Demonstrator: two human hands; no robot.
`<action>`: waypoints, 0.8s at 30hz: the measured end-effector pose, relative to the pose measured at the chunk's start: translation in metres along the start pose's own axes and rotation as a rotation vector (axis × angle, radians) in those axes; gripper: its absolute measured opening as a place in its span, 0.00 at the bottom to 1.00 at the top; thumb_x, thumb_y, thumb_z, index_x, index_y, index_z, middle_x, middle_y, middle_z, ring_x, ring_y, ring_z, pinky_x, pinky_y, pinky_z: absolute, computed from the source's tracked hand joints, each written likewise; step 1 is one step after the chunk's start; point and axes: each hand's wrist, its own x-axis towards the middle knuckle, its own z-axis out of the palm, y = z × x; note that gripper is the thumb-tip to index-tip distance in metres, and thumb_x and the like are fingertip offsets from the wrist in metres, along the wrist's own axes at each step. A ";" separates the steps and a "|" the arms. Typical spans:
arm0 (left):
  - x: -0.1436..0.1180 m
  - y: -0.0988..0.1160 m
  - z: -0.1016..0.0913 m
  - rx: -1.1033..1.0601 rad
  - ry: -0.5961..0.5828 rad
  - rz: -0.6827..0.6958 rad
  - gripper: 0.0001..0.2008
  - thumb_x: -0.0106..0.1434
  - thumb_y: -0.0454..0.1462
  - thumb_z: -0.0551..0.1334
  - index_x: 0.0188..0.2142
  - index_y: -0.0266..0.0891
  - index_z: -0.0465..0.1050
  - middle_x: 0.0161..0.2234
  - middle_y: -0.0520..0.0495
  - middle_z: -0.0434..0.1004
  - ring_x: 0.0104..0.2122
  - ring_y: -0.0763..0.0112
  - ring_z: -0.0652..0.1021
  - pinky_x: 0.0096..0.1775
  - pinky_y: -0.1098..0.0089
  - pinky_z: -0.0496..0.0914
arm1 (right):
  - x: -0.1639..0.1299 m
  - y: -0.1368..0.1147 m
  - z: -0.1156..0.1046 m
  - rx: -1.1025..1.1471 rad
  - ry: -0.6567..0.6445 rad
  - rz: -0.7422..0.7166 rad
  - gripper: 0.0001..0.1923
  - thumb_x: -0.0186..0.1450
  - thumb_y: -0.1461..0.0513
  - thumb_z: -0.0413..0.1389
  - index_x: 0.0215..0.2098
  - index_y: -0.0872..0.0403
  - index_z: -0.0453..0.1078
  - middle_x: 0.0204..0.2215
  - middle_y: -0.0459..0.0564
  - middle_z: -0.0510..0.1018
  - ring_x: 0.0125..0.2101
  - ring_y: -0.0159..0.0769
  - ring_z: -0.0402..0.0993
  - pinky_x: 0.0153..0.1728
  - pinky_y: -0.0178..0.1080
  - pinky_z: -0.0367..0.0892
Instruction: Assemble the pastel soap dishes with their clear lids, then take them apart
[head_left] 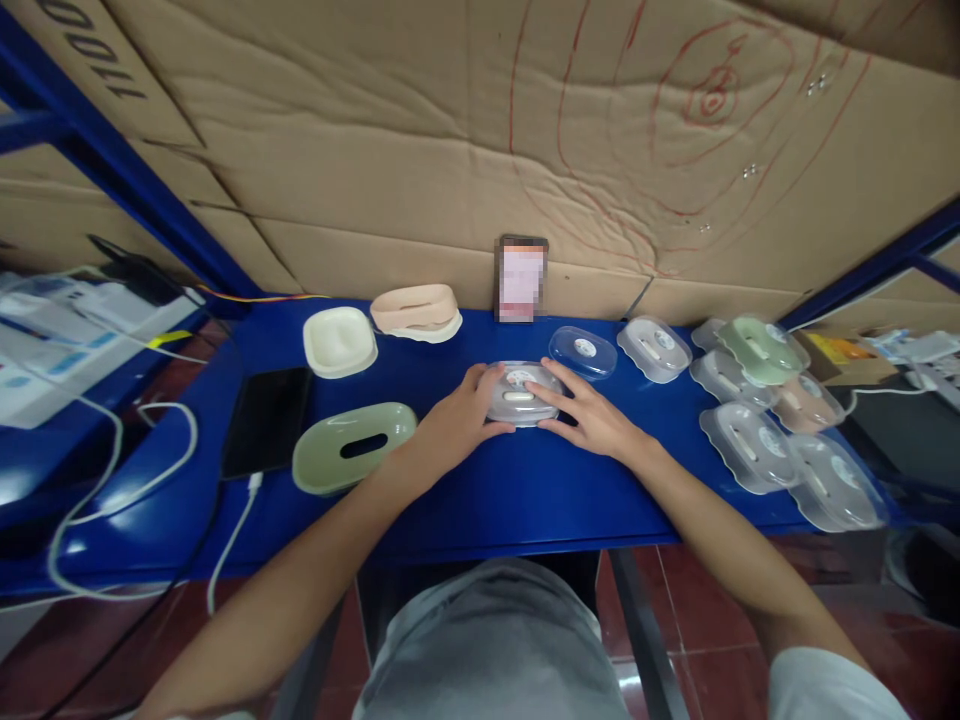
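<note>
A grey oval plastic box with a clear lid and a round sticker (523, 394) lies on the blue table in front of me. From its left side my left hand (472, 405) grips it, thumb along the near edge. My right hand (589, 408) holds the opposite side, with fingers across the lid and near the far rim. Just behind the right hand rests a loose clear lid (583, 352) with a round sticker. A green oval shell with a slot (319, 455) sits beside my left forearm.
Several lidded boxes (750, 447) crowd the right end, and another lidded box (654, 349) stands nearer the middle. At the back left are a cream tray (340, 342) and a peach slotted shell (414, 308). A phone (521, 280) leans on the cardboard; a cabled black tablet (266, 422) lies left.
</note>
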 end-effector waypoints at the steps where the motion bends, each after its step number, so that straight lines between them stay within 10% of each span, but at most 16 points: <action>1: -0.001 0.002 0.001 0.048 -0.003 -0.012 0.44 0.67 0.44 0.72 0.74 0.44 0.50 0.72 0.29 0.57 0.63 0.39 0.77 0.52 0.51 0.80 | 0.000 0.000 0.000 -0.023 0.003 -0.008 0.37 0.77 0.54 0.57 0.79 0.35 0.47 0.80 0.50 0.44 0.77 0.54 0.50 0.72 0.62 0.61; 10: -0.006 0.018 0.001 0.291 0.011 -0.007 0.42 0.72 0.43 0.66 0.77 0.37 0.47 0.74 0.20 0.53 0.65 0.35 0.74 0.53 0.54 0.80 | -0.002 -0.003 0.005 -0.118 -0.008 -0.013 0.36 0.79 0.54 0.54 0.80 0.37 0.45 0.79 0.49 0.51 0.78 0.52 0.46 0.73 0.63 0.59; 24: -0.004 0.001 -0.008 0.060 0.001 0.035 0.41 0.72 0.44 0.66 0.76 0.41 0.47 0.67 0.29 0.62 0.64 0.41 0.74 0.54 0.51 0.78 | -0.001 0.004 -0.010 0.090 0.011 0.108 0.37 0.77 0.47 0.54 0.80 0.40 0.48 0.78 0.51 0.52 0.76 0.51 0.52 0.74 0.60 0.56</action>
